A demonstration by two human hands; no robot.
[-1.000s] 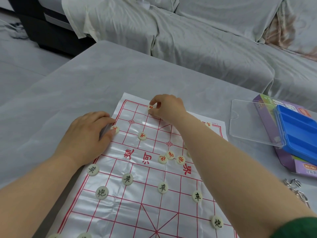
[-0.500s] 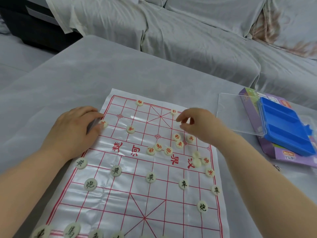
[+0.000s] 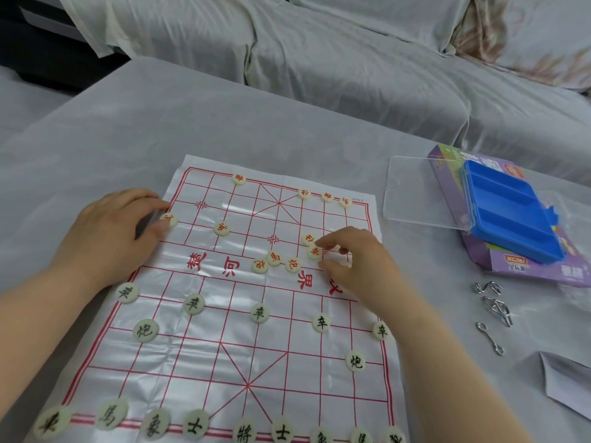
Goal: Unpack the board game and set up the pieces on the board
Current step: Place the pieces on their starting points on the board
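Note:
A paper board (image 3: 224, 356) with a red grid lies on the grey table. Black-lettered pieces stand in rows on its near half, such as a cannon (image 3: 145, 330) and a back-row piece (image 3: 244, 432). Red-lettered pieces are scattered over the far half, with a loose cluster (image 3: 274, 259) near the river. My right hand (image 3: 355, 263) hovers low at the board's right side, thumb and index finger pinched around one red piece (image 3: 315, 251). My left hand (image 3: 110, 235) lies palm down on the board's left edge, its thumb touching another red piece (image 3: 168, 219).
To the right lie a clear plastic lid (image 3: 415, 190), a blue tray (image 3: 508, 209) and a purple game box (image 3: 537, 273). Metal wire puzzles (image 3: 494, 310) and a grey paper (image 3: 569, 388) sit nearer. A sofa with a grey cover (image 3: 319, 59) runs behind the table.
My right hand drew back from the board's far edge, where it left a red piece, to the cluster at the right and closed on another. The left hand stayed put. The view tilted down.

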